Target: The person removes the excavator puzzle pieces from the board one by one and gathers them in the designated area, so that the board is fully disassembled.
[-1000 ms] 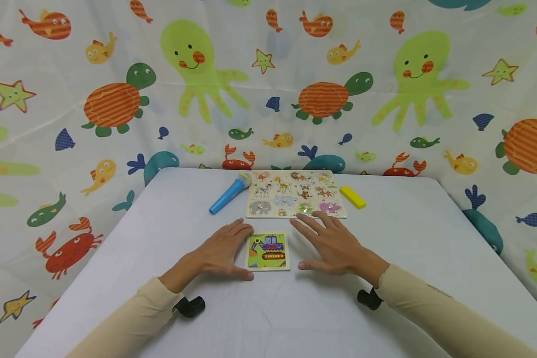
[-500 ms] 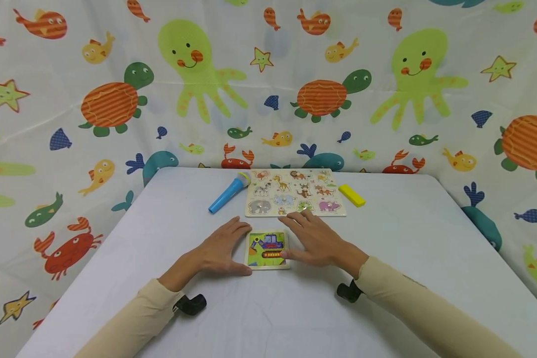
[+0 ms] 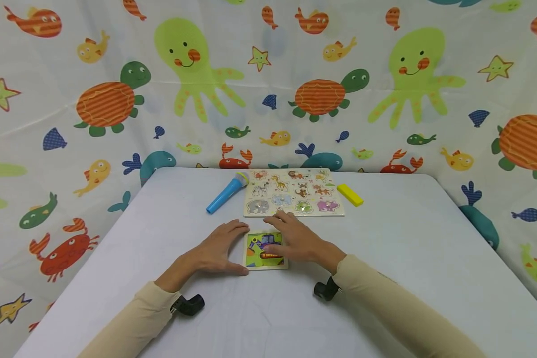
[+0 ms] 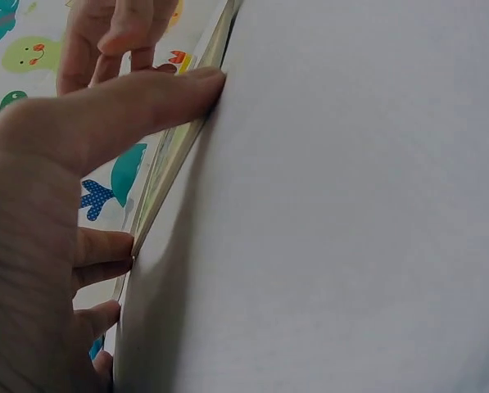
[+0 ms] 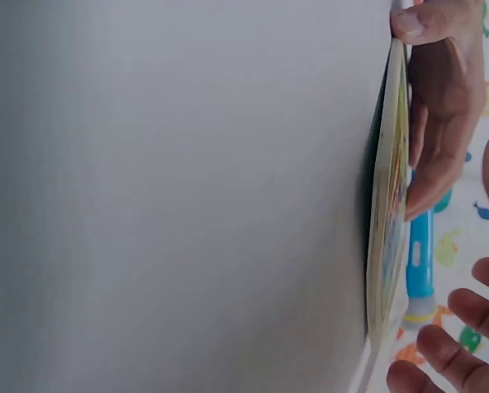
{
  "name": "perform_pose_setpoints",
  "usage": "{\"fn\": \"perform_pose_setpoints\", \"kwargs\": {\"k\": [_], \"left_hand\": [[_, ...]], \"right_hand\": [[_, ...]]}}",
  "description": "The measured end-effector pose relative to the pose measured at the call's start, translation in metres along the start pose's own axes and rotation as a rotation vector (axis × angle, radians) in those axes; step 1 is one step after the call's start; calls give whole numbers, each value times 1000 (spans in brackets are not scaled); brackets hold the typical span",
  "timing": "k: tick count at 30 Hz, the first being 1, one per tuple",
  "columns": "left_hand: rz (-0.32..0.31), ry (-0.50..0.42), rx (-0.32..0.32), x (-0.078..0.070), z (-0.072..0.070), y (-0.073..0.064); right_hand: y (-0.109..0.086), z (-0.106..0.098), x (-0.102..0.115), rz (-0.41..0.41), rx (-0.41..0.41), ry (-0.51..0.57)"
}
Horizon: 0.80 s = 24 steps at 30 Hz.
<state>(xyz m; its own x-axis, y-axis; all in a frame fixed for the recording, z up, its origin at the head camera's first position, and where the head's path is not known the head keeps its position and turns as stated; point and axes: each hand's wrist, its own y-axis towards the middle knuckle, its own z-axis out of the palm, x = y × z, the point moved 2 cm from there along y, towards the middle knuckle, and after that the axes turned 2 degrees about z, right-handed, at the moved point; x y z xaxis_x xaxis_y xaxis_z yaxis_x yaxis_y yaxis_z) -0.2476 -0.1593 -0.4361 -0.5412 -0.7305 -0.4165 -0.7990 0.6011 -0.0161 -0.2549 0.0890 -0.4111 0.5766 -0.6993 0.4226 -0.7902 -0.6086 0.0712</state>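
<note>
A small square wooden puzzle (image 3: 256, 259) with a purple excavator on green lies flat on the white table. My left hand (image 3: 215, 251) holds its left side, with the thumb (image 4: 183, 94) at the near corner and fingertips at the far one. Over the puzzle's right part hovers my right hand (image 3: 297, 240), fingers spread and relaxed, its thumb in front of the excavator picture. In the right wrist view the puzzle's pale edge (image 5: 381, 221) shows side-on, and the right fingers (image 5: 473, 319) are apart from it.
Behind the puzzle lies a larger wooden animal peg board (image 3: 291, 191). A blue toy microphone (image 3: 225, 195) is to its left, a yellow block (image 3: 350, 195) to its right. A curtain (image 3: 268, 74) printed with sea animals hangs behind the table.
My right hand has moved left, from beside the puzzle to over its right part. The left hand stays at the puzzle's left side, and the puzzle stays in place.
</note>
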Motion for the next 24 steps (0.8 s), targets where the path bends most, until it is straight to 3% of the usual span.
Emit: {"fn": "perform_pose_setpoints", "kwargs": {"k": [10,24], "left_hand": [[-6,-55,5,4,0,-3],[5,-99,1,5,-2,-3]], "right_hand": [[21,11,15,33,78,109],[34,22,28,137,113,20]]}}
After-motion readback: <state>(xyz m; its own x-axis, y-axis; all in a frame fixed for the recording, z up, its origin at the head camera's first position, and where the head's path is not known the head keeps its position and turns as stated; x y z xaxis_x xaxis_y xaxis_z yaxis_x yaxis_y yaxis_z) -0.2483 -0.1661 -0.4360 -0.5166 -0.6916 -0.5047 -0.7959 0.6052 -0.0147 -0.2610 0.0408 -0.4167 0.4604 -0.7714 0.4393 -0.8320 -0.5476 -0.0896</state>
